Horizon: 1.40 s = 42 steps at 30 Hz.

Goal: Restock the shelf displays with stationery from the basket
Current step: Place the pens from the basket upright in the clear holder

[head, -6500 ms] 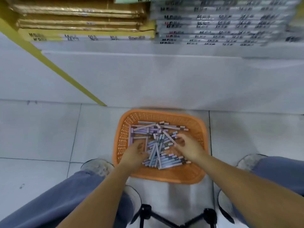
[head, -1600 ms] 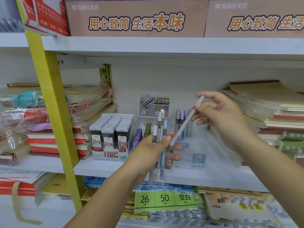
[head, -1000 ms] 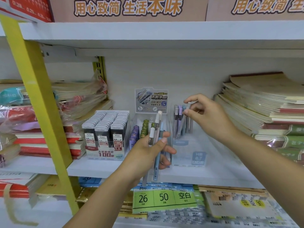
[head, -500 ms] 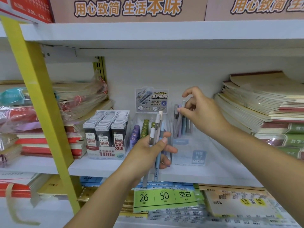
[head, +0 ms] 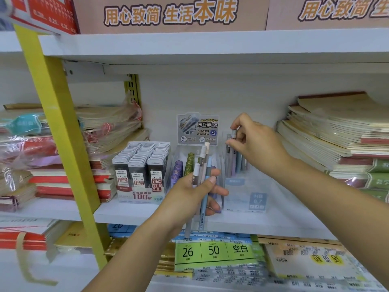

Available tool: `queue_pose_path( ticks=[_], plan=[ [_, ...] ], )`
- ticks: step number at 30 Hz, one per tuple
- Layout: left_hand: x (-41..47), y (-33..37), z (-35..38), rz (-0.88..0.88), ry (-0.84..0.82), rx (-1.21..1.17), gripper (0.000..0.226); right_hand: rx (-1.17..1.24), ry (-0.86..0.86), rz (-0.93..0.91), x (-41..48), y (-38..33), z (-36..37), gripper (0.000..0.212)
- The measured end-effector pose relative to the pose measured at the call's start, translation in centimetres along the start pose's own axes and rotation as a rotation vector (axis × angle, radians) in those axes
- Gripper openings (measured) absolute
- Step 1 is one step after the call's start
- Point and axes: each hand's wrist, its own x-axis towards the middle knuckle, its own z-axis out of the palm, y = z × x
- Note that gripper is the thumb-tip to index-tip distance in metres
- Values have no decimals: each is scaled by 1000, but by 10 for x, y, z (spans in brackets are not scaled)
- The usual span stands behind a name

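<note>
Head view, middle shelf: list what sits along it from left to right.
Plastic-wrapped red and cream notebook stacks → tray of black lead-refill cases → clear holder of purple and green pieces → clear pencil bin labelled HB 0.7 → tall cream notebook stack.

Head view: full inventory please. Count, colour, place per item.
shelf: one, white, mid-frame
clear display box: one, HB 0.7 label, centre-right on shelf
standing pencils: several, grey, purple, blue, in that box
single pencil: one, grey, white cap, over that box
pencil bunch: several, blue and grey, white caps, before shelf centre
lead refill cases: three rows, black-grey, centre-left
notebook stacks: two groups, cream, red, green, shelf ends
yellow upright: one, left
price label: one, green, below shelf
left hand: grips bunch
right hand: pinches single pencil
</note>
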Motion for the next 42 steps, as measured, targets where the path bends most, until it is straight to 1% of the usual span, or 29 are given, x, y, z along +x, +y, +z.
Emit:
queue_pose_path(
  ticks=[3, 6, 19, 26, 31, 38, 42],
  plan=[
    [0, -1, -1, -7, 3, -6, 25, 85, -57, 43, 3, 0, -2, 34],
    [1, -2, -2, -7, 1, -2, 26, 115, -112, 51, 3, 0, -1, 41],
    [1, -1, 0, -14, -16, -8, 24, 189, -15, 56, -13, 6, 16, 40],
    [2, -3, -1, -18, -11, -11, 26, 238, -71, 48, -8, 7, 15, 38],
    [2, -2, -2, -25, -6, -30, 25, 249, -48, 71, -6, 7, 15, 38],
    [0, -2, -4, -38, -1, -41, 24, 186, -43, 62, -10, 3, 15, 37],
    [-2, -2, -3, -34, -2, -42, 23, 170, -98, 65, -12, 1, 14, 35]
  ],
)
